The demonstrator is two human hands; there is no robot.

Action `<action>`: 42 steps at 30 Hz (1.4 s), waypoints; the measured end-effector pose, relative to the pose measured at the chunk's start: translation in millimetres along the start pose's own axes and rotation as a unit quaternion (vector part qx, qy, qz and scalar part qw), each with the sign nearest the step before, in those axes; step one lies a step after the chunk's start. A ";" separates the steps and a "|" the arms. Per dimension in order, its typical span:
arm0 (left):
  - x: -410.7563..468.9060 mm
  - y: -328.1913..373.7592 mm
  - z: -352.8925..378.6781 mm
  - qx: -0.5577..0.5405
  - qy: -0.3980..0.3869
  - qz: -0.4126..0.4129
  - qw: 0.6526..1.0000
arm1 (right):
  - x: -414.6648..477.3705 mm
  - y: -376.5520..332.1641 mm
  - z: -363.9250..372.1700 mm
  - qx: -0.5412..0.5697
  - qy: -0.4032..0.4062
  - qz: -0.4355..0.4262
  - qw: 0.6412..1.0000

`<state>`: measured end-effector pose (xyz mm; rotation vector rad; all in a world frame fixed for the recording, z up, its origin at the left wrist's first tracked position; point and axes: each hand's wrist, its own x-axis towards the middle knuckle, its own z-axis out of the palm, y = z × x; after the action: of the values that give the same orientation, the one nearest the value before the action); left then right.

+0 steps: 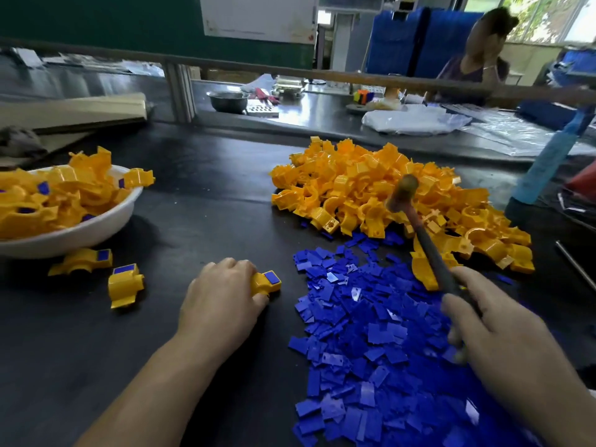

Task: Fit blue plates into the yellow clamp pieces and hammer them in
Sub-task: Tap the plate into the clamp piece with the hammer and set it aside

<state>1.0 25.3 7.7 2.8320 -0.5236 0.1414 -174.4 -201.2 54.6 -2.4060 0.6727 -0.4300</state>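
My left hand (222,295) grips a yellow clamp piece (266,283) on the dark table, its blue plate facing up at the exposed end. My right hand (490,330) holds the handle of a hammer (403,192), whose worn head is raised above the heap of yellow clamp pieces (387,188). A spread of loose blue plates (371,333) lies in front of that heap, under my right hand. Two fitted clamp pieces (125,283) lie on the table to my left.
A white bowl (96,224) at the left holds several clamps with blue plates. A rail (290,74) crosses behind the table, and beyond it a second bench carries a metal bowl (227,101) and plastic bags. A person (477,56) sits at the far right.
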 end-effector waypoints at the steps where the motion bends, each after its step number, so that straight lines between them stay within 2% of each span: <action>1: 0.6 -0.4 0.6 -0.007 0.003 0.000 1.000 | -6.4 -11.6 2.1 0.055 -0.040 0.003 0.998; 3: 1.9 -1.7 2.6 -0.019 0.005 0.001 1.000 | -16.5 -29.3 9.4 0.086 -0.122 -0.003 0.989; 7: 3.5 -4.9 5.7 -0.041 0.013 -0.001 0.999 | -26.2 -44.5 22.7 0.015 -0.195 -0.068 0.978; 9: 4.7 -5.6 7.2 -0.049 0.014 -0.002 0.999 | -28.3 -47.2 28.0 0.026 -0.173 -0.082 0.981; 11: 5.4 -5.5 7.7 -0.057 0.014 -0.004 0.998 | -29.0 -49.0 33.0 -0.007 -0.162 -0.103 0.981; 14: 5.5 -5.3 6.6 -0.071 0.019 -0.010 0.997 | -27.8 -54.1 36.8 -0.073 -0.201 -0.106 0.971; 16: 5.0 -5.9 6.7 -0.073 0.019 -0.012 0.997 | -24.1 -52.9 34.9 -0.085 -0.200 -0.108 0.970; 21: 5.6 -5.4 6.8 -0.068 0.018 -0.008 0.997 | -24.1 -51.3 36.8 -0.051 -0.144 -0.133 0.979; 27: 4.9 -5.8 4.8 -0.072 0.019 -0.006 0.997 | -19.7 -60.7 39.0 -0.085 -0.206 -0.108 0.969; 32: 5.5 -5.9 5.7 -0.067 0.021 -0.003 0.998 | -19.7 -64.2 40.1 -0.051 -0.125 -0.122 0.983; 37: 4.8 -4.9 2.9 -0.076 0.017 -0.007 0.997 | -16.4 -69.6 43.5 -0.094 -0.195 -0.118 0.969; 40: 4.1 -5.0 4.1 -0.080 0.021 -0.011 0.997 | -12.3 -66.2 28.5 -0.063 -0.185 -0.098 0.976; 42: 4.6 -6.2 6.0 -0.083 0.028 -0.015 0.996 | -12.2 -64.1 19.5 -0.054 -0.151 -0.116 0.980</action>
<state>7.8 27.7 1.1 2.6656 -0.4589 0.1632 -152.5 -141.1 77.9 -2.5900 0.2887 -0.1162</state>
